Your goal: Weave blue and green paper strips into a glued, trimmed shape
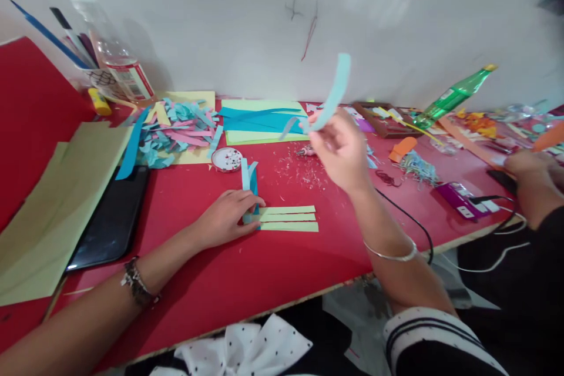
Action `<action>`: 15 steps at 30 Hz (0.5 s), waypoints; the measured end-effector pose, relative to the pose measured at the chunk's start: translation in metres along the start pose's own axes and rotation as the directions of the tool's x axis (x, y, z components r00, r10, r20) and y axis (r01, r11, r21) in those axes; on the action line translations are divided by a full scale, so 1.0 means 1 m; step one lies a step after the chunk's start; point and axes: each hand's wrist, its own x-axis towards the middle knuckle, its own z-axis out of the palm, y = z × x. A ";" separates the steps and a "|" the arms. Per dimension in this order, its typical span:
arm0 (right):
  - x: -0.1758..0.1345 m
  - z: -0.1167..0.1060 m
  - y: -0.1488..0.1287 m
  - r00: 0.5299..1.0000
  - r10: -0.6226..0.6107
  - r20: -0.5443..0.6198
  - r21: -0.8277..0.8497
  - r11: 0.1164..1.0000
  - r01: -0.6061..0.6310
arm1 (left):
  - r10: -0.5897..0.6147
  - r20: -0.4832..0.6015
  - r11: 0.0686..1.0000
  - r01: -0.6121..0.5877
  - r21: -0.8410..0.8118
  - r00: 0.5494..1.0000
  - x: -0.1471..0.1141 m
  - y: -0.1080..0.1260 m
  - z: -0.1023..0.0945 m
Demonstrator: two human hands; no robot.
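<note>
On the red tabletop, my left hand (224,217) has its fingers and thumb curled over crossed paper strips, holding them down. Pale green strips (288,217) lie side by side to the right of those fingers. Blue strips (249,176) stick out beyond them, toward the wall. My right hand (341,150) is raised above the table, pinching a light blue paper strip (337,91) between thumb and fingertips. The strip curves upward, with a thinner piece trailing to the left.
Cut paper scraps (183,126) are heaped at the back left beside a clear bottle (127,70). A small white lid (227,159) sits near the left hand. Rightward are a green bottle (458,94), a purple power strip (462,200) and another person's hand (529,167) with orange paper.
</note>
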 end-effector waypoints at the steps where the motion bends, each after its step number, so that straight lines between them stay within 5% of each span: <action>1: 0.003 0.010 0.008 0.999 -0.034 0.036 -0.057 0.998 0.036 | 0.003 -0.002 1.000 -0.003 0.002 1.000 0.000 0.000 0.000; 4: 0.005 0.036 0.030 0.973 -0.026 0.229 -0.230 0.970 0.080 | -0.001 -0.001 1.000 0.001 0.007 1.000 0.000 0.002 -0.001; 7: 0.000 0.048 0.039 0.888 0.091 0.450 -0.402 0.909 0.110 | -0.013 0.002 1.000 0.013 0.012 1.000 0.001 0.002 -0.001; 15: -0.045 0.006 -0.008 0.693 0.349 0.630 -0.492 0.870 0.009 | -0.018 -0.010 1.000 0.018 0.007 1.000 0.001 0.001 0.001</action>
